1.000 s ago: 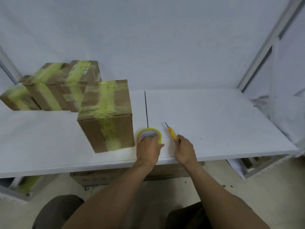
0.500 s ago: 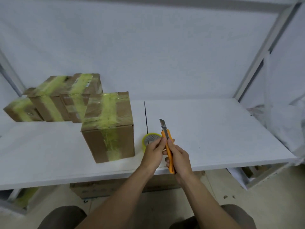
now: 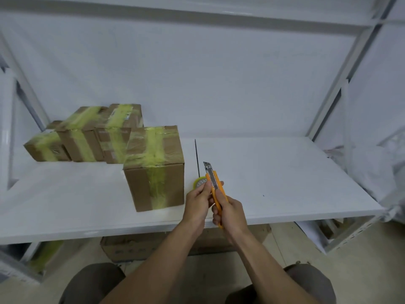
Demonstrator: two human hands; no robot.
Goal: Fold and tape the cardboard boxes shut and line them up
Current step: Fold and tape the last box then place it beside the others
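A cardboard box (image 3: 156, 172) sealed with yellow-green tape stands on the white table (image 3: 285, 172), near its front edge. Behind it, at the left, three more taped boxes (image 3: 87, 137) sit side by side. My right hand (image 3: 230, 210) grips the handle of an orange utility knife (image 3: 213, 185) with its blade out and pointing away from me. My left hand (image 3: 197, 201) pinches the knife near the blade end. A yellow tape roll (image 3: 199, 182) lies on the table just behind my left hand, partly hidden by it.
A dark seam (image 3: 196, 156) runs across the table right of the front box. Metal frame posts (image 3: 341, 75) rise at the right, with white sheeting behind. Under the table lies a flat cardboard box (image 3: 140, 249).
My right hand lifted the knife off the table and my left hand left the tape roll to take the knife near its blade. The view tilted upward.
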